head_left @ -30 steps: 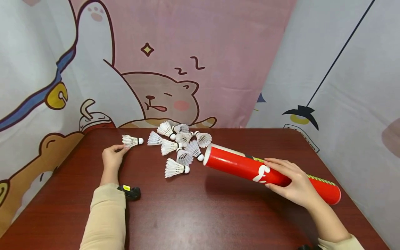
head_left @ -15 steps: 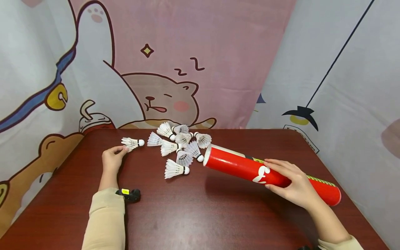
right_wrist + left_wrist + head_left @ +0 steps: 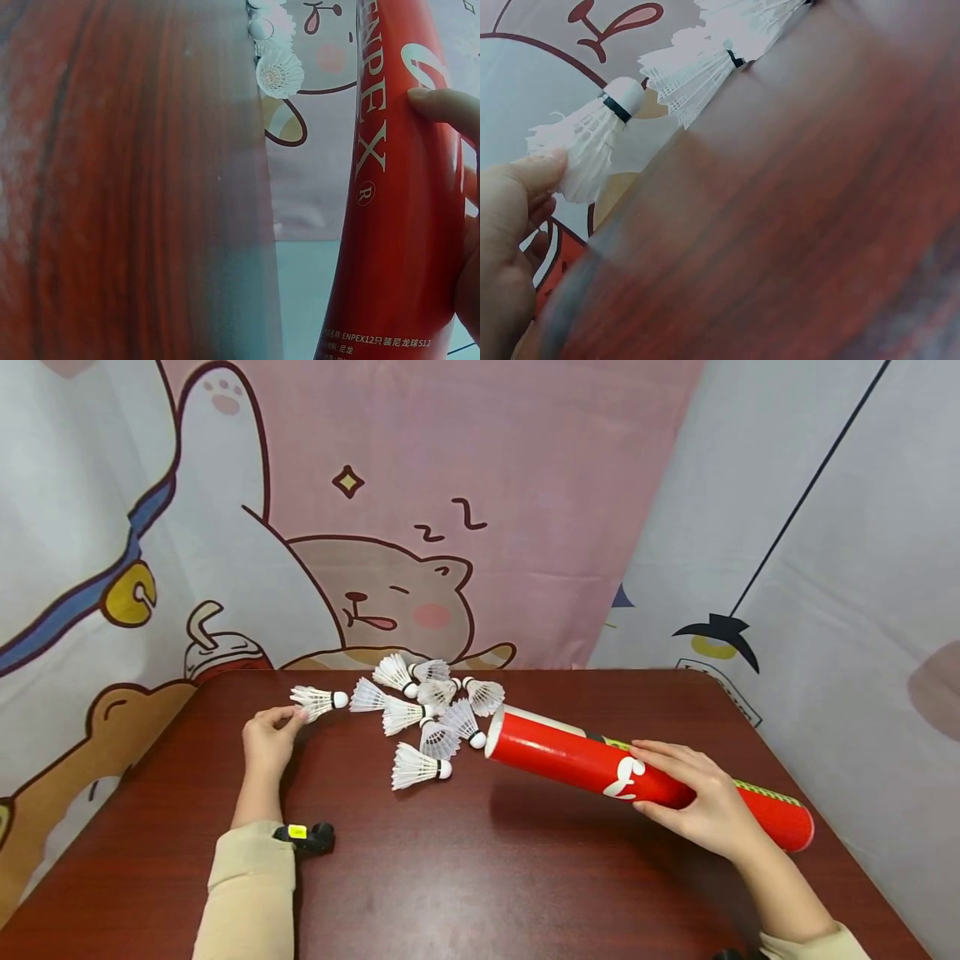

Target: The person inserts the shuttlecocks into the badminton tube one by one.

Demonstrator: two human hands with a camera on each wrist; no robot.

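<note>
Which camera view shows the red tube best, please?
The head view: both ends of the red tube show, though the right hand covers part. The right wrist view shows a close, cropped section with lettering; the left wrist view, none.

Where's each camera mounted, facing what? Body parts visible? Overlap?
Head: worn there, facing forward and down at the table; left hand, right hand, sleeves show.
Left wrist: on that wrist, facing the pinched shuttlecock; left hand shows.
Right wrist: on that wrist, facing the red tube; right hand shows.
Head and left wrist share the pinched shuttlecock.
</note>
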